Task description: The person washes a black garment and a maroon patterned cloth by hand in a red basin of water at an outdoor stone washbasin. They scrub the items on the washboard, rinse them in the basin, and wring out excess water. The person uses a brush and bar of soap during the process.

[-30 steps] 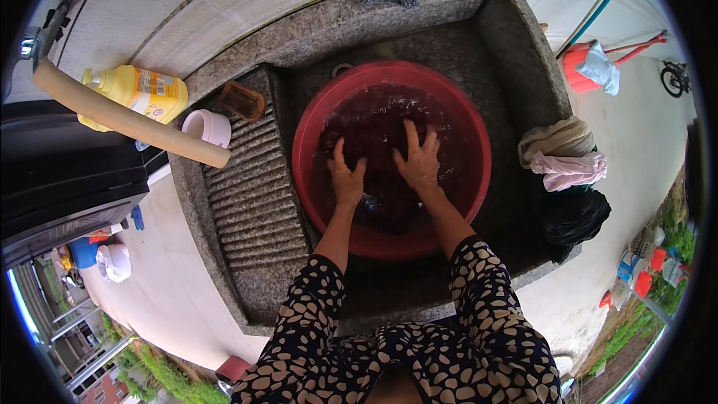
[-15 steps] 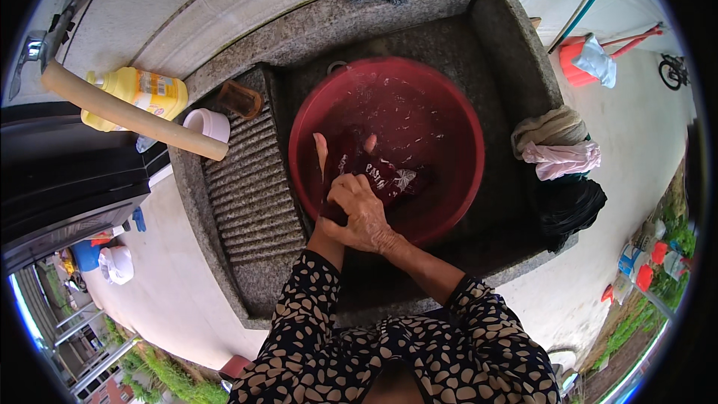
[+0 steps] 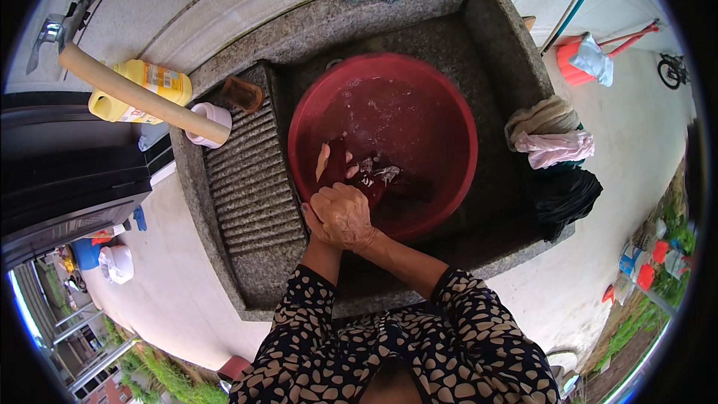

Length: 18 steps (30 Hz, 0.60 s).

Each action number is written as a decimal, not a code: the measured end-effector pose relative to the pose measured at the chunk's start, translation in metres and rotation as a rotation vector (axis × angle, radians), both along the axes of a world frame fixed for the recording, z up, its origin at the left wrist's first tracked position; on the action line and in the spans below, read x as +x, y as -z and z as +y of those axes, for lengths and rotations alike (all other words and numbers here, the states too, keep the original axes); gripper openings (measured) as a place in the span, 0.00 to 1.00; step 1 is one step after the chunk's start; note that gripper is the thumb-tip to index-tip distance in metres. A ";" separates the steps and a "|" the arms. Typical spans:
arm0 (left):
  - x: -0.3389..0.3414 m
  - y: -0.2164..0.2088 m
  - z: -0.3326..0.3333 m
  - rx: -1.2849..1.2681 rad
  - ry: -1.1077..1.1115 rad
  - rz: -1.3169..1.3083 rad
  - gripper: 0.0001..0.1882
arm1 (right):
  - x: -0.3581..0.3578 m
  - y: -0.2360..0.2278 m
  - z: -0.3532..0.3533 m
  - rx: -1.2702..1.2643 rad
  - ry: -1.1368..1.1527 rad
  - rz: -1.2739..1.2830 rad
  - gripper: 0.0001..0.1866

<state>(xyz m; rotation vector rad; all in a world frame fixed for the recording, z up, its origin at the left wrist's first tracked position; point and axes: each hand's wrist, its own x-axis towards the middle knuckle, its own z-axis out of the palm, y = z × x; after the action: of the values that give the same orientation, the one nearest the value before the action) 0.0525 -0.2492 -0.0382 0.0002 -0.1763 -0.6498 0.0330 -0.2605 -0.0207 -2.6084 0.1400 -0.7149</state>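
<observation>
A dark red garment (image 3: 333,166) with a white print lies partly in the water of a red basin (image 3: 465,112). My left hand (image 3: 323,161) is at the basin's near left side, its thumb and fingertips showing around a bunched part of the cloth. My right hand (image 3: 342,215) is closed in a fist on the same cloth, just over my left palm and wrist, and hides most of the left hand. Part of the garment trails to the right into the water, where its lower end is hard to make out.
The basin stands in a stone sink with a ribbed washboard (image 3: 253,187) on its left. A brown brush (image 3: 243,95), a pale pink cup (image 3: 213,121) and a yellow jug (image 3: 142,90) are by a hose (image 3: 142,93). Cloths (image 3: 553,148) hang over the right rim.
My right hand has moved slightly left and down, closing tighter over the cloth. A bunch of cloth now stands between my left thumb and fingers, and the printed part has shifted left.
</observation>
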 end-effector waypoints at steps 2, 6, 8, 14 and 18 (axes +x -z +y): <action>-0.006 0.016 0.011 0.005 -0.059 0.022 0.24 | 0.010 -0.028 -0.010 0.228 -0.094 0.044 0.13; 0.001 -0.031 -0.016 1.375 0.099 0.397 0.32 | 0.055 0.003 -0.128 0.346 0.137 0.281 0.16; 0.027 -0.031 0.006 1.599 0.141 0.354 0.43 | 0.048 0.038 -0.173 0.392 0.282 0.449 0.15; 0.043 0.044 -0.004 2.132 -0.384 -0.287 0.30 | 0.024 0.075 -0.147 0.079 0.092 0.494 0.25; 0.052 0.075 0.020 2.380 -0.168 -0.603 0.17 | 0.041 0.070 -0.170 0.062 0.070 0.582 0.21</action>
<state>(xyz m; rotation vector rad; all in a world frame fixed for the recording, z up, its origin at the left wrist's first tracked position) 0.1048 -0.2294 -0.1134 2.4751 0.1152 -0.3276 0.0739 -0.4310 -0.0904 -2.6836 0.4181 0.0479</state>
